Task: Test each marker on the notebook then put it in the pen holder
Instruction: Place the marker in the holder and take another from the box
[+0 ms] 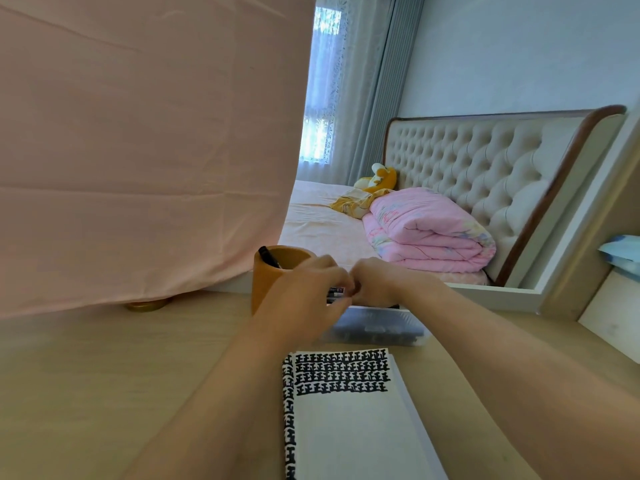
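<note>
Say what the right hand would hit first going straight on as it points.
The right hand would probably meet the left hand, also on the marker; pen holder lies beyond, depth unclear.

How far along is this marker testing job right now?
Done: rows of test marks fill the top of the notebook, and a black marker stands in the holder. In hand: the left hand and right hand grip a second marker between them. Left: the clear box beyond the notebook holds more dark markers; I cannot tell how many.
</note>
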The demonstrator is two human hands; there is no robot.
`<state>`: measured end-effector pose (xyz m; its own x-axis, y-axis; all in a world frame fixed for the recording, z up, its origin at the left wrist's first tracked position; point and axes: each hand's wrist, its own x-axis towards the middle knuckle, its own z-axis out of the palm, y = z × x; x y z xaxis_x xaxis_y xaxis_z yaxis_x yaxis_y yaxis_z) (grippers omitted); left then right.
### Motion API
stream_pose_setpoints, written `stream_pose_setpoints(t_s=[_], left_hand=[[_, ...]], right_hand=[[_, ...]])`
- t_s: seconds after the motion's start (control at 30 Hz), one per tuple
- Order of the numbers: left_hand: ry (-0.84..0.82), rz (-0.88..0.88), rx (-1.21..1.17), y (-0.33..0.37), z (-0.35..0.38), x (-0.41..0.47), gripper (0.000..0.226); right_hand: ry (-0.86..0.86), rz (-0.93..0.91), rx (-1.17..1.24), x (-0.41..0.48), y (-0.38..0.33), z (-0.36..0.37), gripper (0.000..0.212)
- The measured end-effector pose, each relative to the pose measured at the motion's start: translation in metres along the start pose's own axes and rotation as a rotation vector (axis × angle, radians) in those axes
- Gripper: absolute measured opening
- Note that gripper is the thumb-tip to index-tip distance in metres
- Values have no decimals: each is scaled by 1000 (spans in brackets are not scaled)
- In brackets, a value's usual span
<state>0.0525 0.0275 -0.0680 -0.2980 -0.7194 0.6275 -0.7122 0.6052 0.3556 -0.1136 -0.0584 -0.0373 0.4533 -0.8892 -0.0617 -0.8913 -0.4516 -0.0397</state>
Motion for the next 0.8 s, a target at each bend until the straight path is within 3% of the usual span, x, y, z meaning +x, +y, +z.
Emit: stream_pose_setpoints(t_s=[0.13, 0.3, 0.47, 0.63, 0.8], left_hand=[[-75, 3, 102, -5, 18, -6, 19], [-112, -27, 107, -7, 20, -5, 19], [-66, -72, 94, 2, 17, -3, 28], [-35, 47, 138, 27, 14, 1, 39], [-155, 109, 156, 41, 29, -2, 25]], right_hand=[[59, -18, 50, -11, 5, -5, 7], [215, -21, 71, -44, 11, -8, 24], [325, 6, 298, -85, 17, 7, 29], [374, 0, 437, -124, 24, 24, 32], [459, -6, 628, -140, 32, 37, 30]])
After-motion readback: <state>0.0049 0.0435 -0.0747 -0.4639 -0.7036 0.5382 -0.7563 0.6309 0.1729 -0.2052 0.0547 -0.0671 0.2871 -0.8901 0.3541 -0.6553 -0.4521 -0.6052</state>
